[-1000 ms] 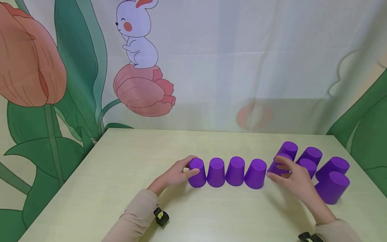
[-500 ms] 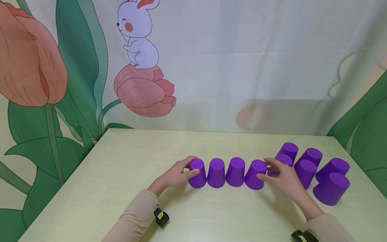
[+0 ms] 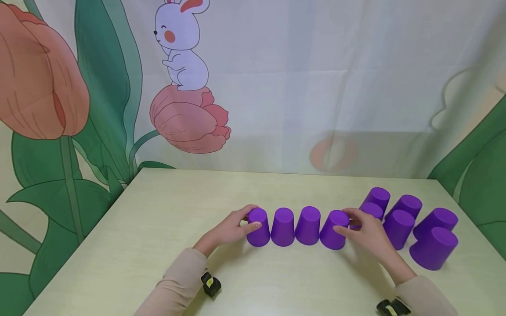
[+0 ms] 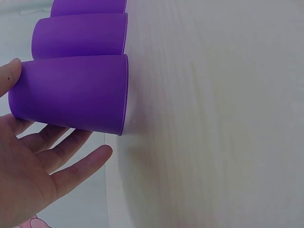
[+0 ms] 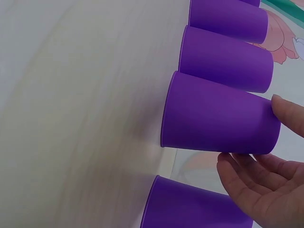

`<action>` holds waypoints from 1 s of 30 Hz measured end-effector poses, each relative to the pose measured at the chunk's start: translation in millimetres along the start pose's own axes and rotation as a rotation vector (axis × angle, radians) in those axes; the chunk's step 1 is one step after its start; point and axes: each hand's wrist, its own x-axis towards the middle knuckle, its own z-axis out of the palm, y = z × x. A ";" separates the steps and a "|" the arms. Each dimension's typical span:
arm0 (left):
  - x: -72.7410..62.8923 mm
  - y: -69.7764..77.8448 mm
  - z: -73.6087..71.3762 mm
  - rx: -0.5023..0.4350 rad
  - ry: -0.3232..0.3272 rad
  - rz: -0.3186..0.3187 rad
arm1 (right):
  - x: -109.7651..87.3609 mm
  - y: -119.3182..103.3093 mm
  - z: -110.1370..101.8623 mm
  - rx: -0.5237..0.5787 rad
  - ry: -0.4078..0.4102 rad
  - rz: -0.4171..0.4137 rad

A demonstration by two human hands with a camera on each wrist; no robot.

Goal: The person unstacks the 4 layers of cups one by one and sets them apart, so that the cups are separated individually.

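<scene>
Several purple plastic cups stand upside down in a straight row on the table. My left hand [image 3: 229, 229] holds the leftmost cup [image 3: 259, 237], thumb on its near side and fingers behind it. In the left wrist view, the thumb rests by the narrow base of that cup [image 4: 71, 95] and the fingers spread along its side. At the row's other end, my right hand [image 3: 369, 231] holds the rightmost cup [image 3: 331, 239] between thumb and fingers. The right wrist view has the thumb against this cup's [image 5: 218, 116] base, fingertips on the opposite side.
To the right, a group of several more inverted purple cups [image 3: 434, 250] stands close by my right hand; one is partly hidden behind it. The pale wooden table [image 3: 276, 285] ends at a printed curtain [image 3: 257, 109] at the back.
My right hand has moved left from beside the right-hand group and taken hold of the row's rightmost cup. The left hand has stayed on the leftmost cup.
</scene>
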 end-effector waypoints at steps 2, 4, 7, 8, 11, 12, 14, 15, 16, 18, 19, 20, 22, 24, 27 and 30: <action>-0.1 0.4 0.0 0.000 -0.001 -0.004 | -0.3 0.7 -0.2 0.002 0.001 0.000; 0.0 0.3 0.2 0.002 -0.001 -0.003 | -0.9 1.5 -0.8 0.001 0.003 -0.001; -0.1 0.4 0.4 0.004 -0.001 -0.001 | -2.7 2.4 -2.4 0.000 0.007 -0.004; -0.2 0.4 0.5 0.004 -0.001 0.001 | -3.4 2.4 -3.1 -0.001 0.008 -0.003; -0.3 0.5 0.6 0.004 0.000 0.001 | -6.2 1.3 -5.6 0.001 0.012 -0.003; -0.4 0.6 0.6 0.004 0.001 -0.001 | -7.2 0.9 -6.4 0.002 0.013 -0.002; -0.7 0.7 0.7 0.002 0.001 -0.005 | -9.3 0.3 -8.1 0.003 0.016 0.003; -0.8 0.9 0.7 -0.001 0.001 -0.007 | -10.3 0.3 -8.8 0.003 0.018 0.005; -1.0 1.2 0.6 -0.002 0.000 -0.007 | -11.3 0.5 -9.5 0.003 0.019 0.010; -1.2 1.1 0.5 -0.006 0.001 -0.005 | -13.4 1.5 -10.8 0.004 0.021 0.016; -1.2 1.0 0.5 -0.009 0.001 -0.001 | -14.4 2.2 -11.4 0.002 0.023 0.019; -1.1 0.8 0.4 -0.011 0.002 0.002 | -15.4 2.9 -11.9 0.000 0.023 0.024; -1.0 0.2 0.4 -0.012 0.001 0.011 | -17.6 4.0 -13.2 -0.004 0.020 0.033; -0.8 0.1 0.5 -0.016 0.003 0.020 | -19.8 5.0 -14.8 -0.007 0.020 0.037; -2.1 3.8 -0.2 -0.014 0.004 0.024 | -23.2 5.7 -17.7 -0.013 0.018 0.039; -7.8 19.7 -4.2 -0.013 -0.001 0.029 | -26.7 6.2 -20.7 -0.019 0.020 0.043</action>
